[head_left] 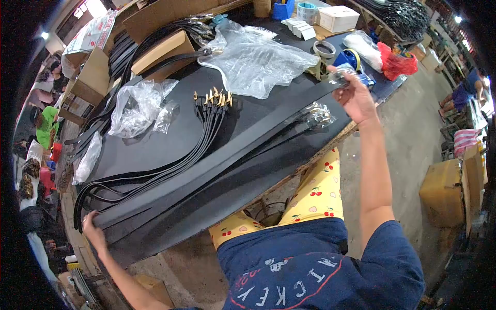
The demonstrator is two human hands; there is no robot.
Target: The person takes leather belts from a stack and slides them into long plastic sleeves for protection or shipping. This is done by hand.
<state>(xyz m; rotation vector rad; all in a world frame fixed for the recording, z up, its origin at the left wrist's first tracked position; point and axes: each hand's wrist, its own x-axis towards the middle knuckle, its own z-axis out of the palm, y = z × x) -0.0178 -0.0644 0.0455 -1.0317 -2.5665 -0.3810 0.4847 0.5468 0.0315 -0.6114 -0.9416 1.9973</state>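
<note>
A long black belt (227, 159) stretches diagonally across the dark table between my two hands. My right hand (355, 98) is closed on its buckle end, where clear plastic wraps the buckle (338, 78). At the far left end, my left hand (94, 231) pinches the strap; it is slightly blurred. Under and beside this strap lie more black belts (258, 138), their plastic-wrapped buckles (319, 115) bunched near the table's front edge. Behind it, a bundle of belts with gold-coloured buckles (214, 98) curves round to the left.
Clear plastic bags (258, 59) and a crumpled bag (137, 108) lie on the table (160, 150). An open cardboard box (165, 54) stands at the back left. Tape rolls (324, 49), a white box (338, 18) and a red bag (397, 62) sit at the back right. Another person (467, 90) is far right.
</note>
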